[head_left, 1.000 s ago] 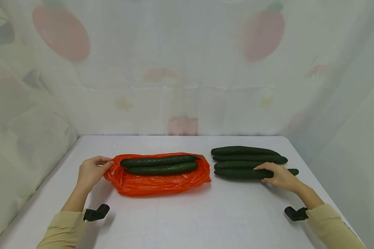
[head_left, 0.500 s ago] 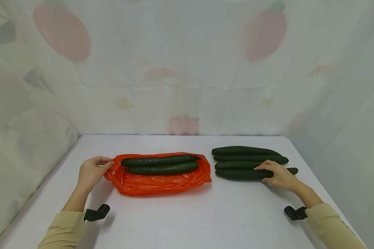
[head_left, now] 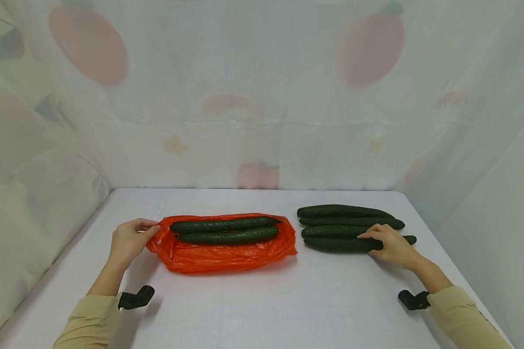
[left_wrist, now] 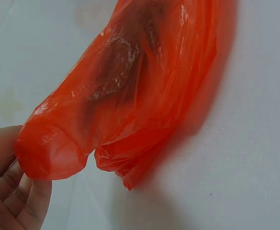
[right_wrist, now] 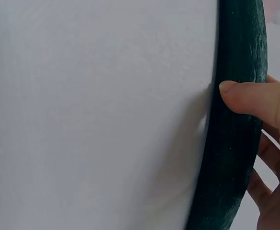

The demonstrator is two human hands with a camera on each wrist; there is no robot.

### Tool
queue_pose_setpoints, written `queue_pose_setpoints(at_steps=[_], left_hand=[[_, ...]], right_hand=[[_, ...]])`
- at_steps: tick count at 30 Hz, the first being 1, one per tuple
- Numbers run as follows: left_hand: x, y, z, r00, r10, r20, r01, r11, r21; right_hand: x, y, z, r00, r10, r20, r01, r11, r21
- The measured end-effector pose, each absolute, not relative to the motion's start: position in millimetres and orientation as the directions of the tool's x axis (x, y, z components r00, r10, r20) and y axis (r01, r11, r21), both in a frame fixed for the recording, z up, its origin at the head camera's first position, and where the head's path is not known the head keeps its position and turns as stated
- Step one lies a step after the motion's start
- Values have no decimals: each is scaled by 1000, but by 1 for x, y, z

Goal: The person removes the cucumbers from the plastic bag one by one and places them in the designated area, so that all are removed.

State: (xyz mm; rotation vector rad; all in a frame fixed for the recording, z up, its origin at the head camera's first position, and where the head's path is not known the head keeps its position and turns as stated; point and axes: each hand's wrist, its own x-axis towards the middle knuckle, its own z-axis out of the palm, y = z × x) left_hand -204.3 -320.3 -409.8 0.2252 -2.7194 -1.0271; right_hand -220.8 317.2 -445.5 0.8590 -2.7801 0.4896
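Observation:
My left hand [head_left: 131,240] pinches the left edge of a red plastic bag [head_left: 218,261]. In the left wrist view, thin film of the bag [left_wrist: 53,148] bulges out from between the thumb and fingers. On the bag lie two dark green cucumbers, one behind [head_left: 222,225] and one in front [head_left: 231,236]. To the right, my right hand [head_left: 393,247] grips the frontmost cucumber [head_left: 336,245] of a group on the table. The right wrist view has the thumb on the near side of this cucumber [right_wrist: 228,158] and the fingers behind it, partly hidden.
Three more cucumbers lie side by side behind the gripped one: a near one [head_left: 327,231], a middle one [head_left: 345,222] and a far one [head_left: 336,210]. All rest on a white table [head_left: 262,310]. A pale printed curtain [head_left: 262,97] hangs behind and along both sides.
The frontmost cucumber has turned very slightly in the right hand's grip. Both hands and the red bag have stayed practically in place.

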Motion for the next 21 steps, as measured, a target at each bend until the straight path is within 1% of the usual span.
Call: queue_pose_setpoints(at_steps=[6, 14, 21], left_hand=[[-205, -321, -410, -961, -223, 166, -60, 749, 660], [-205, -321, -410, -963, -222, 151, -65, 740, 669], [-205, -321, -410, -961, -223, 163, -59, 742, 668]], right_hand=[[-221, 318, -447, -802, -511, 309, -583, 784, -213], [-218, 319, -445, -780, -512, 359, -602, 770, -210], [-218, 317, -443, -754, -524, 395, -630, 746, -214]])
